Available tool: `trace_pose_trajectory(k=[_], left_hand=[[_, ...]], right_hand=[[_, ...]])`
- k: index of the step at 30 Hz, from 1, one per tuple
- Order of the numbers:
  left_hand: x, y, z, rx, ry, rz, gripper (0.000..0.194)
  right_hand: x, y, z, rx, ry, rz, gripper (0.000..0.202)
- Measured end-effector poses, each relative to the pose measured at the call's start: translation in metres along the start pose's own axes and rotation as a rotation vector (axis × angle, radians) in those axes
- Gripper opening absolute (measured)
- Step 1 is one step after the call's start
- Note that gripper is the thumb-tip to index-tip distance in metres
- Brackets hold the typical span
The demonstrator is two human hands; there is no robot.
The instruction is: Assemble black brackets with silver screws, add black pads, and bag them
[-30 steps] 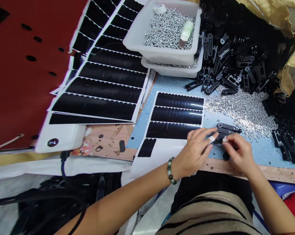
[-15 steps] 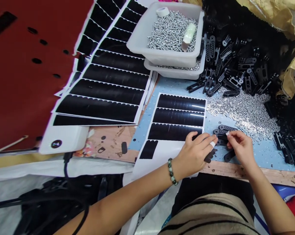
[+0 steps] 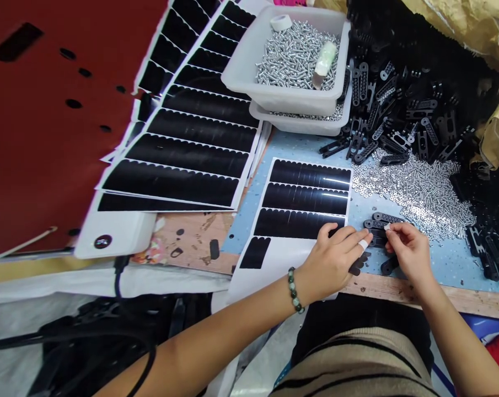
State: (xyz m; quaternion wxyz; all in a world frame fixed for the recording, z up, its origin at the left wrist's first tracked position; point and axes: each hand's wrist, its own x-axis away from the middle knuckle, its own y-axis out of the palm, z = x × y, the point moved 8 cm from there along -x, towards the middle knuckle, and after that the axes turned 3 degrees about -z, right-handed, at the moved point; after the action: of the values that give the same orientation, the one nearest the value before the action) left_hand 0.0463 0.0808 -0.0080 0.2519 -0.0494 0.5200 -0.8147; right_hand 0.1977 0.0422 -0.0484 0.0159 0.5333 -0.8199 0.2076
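My left hand (image 3: 334, 256) reaches right over the lower edge of a white sheet of black stickers (image 3: 302, 198). White tape wraps one finger, and several black round-ended stickers (image 3: 360, 263) fan out from under its curled lower fingers. Its fingertips touch the row of dark plastic arms (image 3: 381, 223) on the blue mat. Just right of them, my right hand (image 3: 410, 248) is closed in a pinch, with a small white bit (image 3: 387, 226) at its fingertips. What else the pinch holds is hidden. Another dark piece (image 3: 388, 264) lies below, between the hands.
Loose screws and nuts (image 3: 427, 187) lie heaped behind my right hand, with a pile of black plastic parts (image 3: 381, 105) beyond. Stacked white bins (image 3: 290, 102) hold screws and nuts. Larger sticker sheets (image 3: 191, 149) and a white box with a cable (image 3: 117, 237) are at left.
The whole view has shifted slightly, so everything appears a little further right. Both hands keep nearly the same pose at the dark plastic arms.
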Motion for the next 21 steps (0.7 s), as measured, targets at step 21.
trace_pose_trajectory(k=[21], left_hand=[[-0.013, -0.020, -0.010, 0.279, -0.120, 0.052, 0.039]], right_hand=[[0.016, 0.004, -0.054, 0.161, -0.412, -0.156, 0.010]])
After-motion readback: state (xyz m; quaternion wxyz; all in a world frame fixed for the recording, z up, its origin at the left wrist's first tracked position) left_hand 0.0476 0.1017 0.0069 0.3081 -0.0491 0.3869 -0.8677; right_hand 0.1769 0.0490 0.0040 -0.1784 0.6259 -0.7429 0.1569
